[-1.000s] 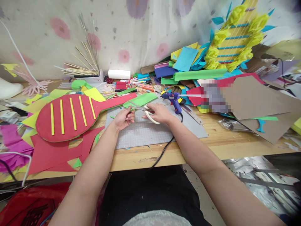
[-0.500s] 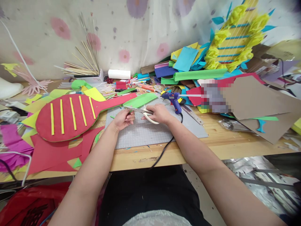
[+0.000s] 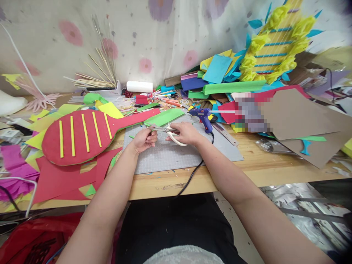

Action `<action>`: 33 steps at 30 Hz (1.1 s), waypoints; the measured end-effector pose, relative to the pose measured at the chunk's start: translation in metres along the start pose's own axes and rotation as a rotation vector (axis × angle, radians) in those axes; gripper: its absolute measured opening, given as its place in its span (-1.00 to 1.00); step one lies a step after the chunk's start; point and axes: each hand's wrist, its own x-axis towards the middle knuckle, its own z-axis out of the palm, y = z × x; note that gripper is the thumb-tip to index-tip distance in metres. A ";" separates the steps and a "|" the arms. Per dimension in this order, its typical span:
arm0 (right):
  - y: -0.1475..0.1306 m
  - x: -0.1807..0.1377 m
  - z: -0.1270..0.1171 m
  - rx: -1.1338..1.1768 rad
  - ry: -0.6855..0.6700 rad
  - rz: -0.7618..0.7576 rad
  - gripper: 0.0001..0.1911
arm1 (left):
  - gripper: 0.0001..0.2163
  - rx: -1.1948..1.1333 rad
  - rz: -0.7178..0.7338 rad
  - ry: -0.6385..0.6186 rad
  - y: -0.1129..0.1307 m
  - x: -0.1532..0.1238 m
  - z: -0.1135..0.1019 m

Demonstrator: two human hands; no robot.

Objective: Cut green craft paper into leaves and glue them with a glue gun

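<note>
**Now: scissors held over the grey cutting mat**

Centrally, the right hand grips the handles of the scissors, blades pointing left towards the left hand, whose fingers are bunched narrow at the tips. Both hover above the cutting mat. A green sheet lies just behind, a glue gun beside the right wrist, and a red paddle cutout to the left. Both hands sit almost as they did a second ago (the blades slightly lower). Whether the left fingers pinch a scrap cannot be told.
</note>
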 end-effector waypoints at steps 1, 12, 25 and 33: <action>0.000 0.000 0.000 -0.001 -0.002 0.003 -0.54 | -0.65 0.012 -0.004 0.002 0.000 0.000 0.000; 0.000 -0.001 0.000 -0.010 0.029 0.010 -0.55 | -0.63 0.035 0.009 -0.004 0.000 -0.001 -0.001; 0.000 -0.002 -0.002 0.089 -0.002 0.049 -0.53 | -0.65 -0.053 0.105 -0.064 0.000 -0.001 -0.001; -0.002 -0.001 -0.001 0.022 -0.012 0.050 -0.51 | -0.67 -0.004 0.085 -0.018 -0.001 -0.001 -0.001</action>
